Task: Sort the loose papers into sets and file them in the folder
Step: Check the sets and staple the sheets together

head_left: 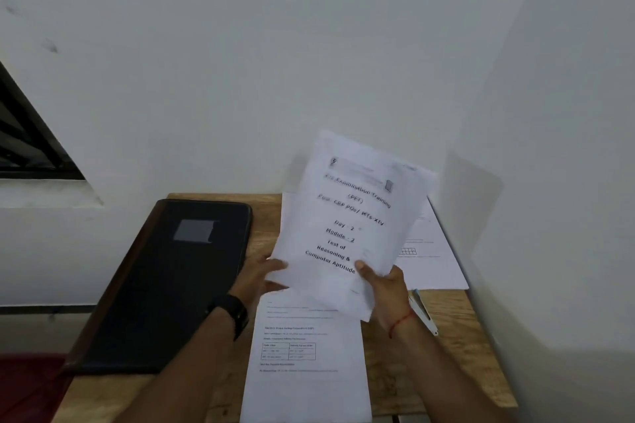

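Hands, L (pixel 266 273) & R (pixel 385 282), pinch paper stack (pixel 347 220) at bottom corners, raised over table (pixel 443 306).

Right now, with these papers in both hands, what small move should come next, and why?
Probably square up the held papers: their edges look fanned out between the left hand and the right hand. The black folder lies closed on the table, so filing cannot come yet.

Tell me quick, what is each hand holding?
Left hand: grips the paper stack at its lower left.
Right hand: pinches the same stack, thumb on front.
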